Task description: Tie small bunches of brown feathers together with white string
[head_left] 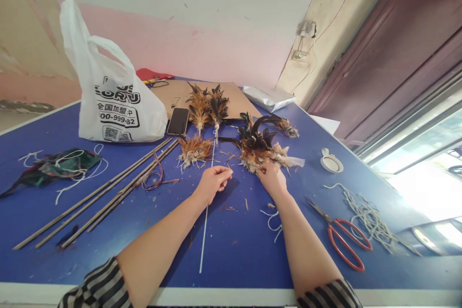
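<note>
My left hand point(215, 184) hovers over the middle of the blue table, thumb and fingertips pinched together; anything between them is too small to name. My right hand point(271, 179) touches the near edge of a pile of brown and black feathers point(252, 147), its fingers closed at the feathers. What those fingers hold is hidden. A smaller brown feather bunch point(196, 150) lies left of the pile. Behind it are two upright-pointing feather bundles, one brown point(199, 108) and one darker point(218, 106), with pale bound stems.
Left are thin sticks point(104, 191), a white plastic bag point(119, 91), a phone point(178, 121) and dark green cloth point(70, 162). Right are red-handled scissors point(346, 240), tangled string point(373, 216) and a tape roll point(331, 163). Cardboard point(234, 94) lies at the back.
</note>
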`<action>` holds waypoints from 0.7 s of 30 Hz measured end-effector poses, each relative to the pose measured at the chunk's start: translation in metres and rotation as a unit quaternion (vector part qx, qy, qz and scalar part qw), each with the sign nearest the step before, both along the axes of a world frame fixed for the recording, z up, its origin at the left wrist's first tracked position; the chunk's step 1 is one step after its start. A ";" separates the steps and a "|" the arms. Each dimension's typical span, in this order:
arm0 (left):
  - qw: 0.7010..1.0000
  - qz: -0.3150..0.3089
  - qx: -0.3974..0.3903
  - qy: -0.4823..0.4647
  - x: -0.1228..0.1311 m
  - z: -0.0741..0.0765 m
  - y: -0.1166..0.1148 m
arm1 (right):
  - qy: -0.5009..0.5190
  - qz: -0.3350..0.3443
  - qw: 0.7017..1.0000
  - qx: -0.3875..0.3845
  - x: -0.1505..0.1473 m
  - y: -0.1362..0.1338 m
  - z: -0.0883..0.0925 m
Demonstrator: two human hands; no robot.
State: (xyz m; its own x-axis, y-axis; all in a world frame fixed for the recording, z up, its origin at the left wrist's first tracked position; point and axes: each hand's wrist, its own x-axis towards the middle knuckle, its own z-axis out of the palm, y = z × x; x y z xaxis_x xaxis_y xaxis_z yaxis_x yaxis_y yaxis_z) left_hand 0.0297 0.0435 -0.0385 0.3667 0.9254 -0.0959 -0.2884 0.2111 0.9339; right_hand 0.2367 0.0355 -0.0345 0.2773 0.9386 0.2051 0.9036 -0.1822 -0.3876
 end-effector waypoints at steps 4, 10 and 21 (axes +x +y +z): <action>1.000 -0.002 0.003 -0.002 0.000 -0.003 0.001 | 0.047 0.033 0.998 0.001 -0.001 -0.002 0.000; 1.000 -0.007 0.006 0.005 0.000 -0.005 0.002 | 0.094 0.053 0.994 -0.001 0.002 -0.001 0.001; 1.000 -0.007 0.021 0.021 0.001 -0.012 0.004 | 0.158 0.041 0.983 0.081 -0.012 -0.004 0.008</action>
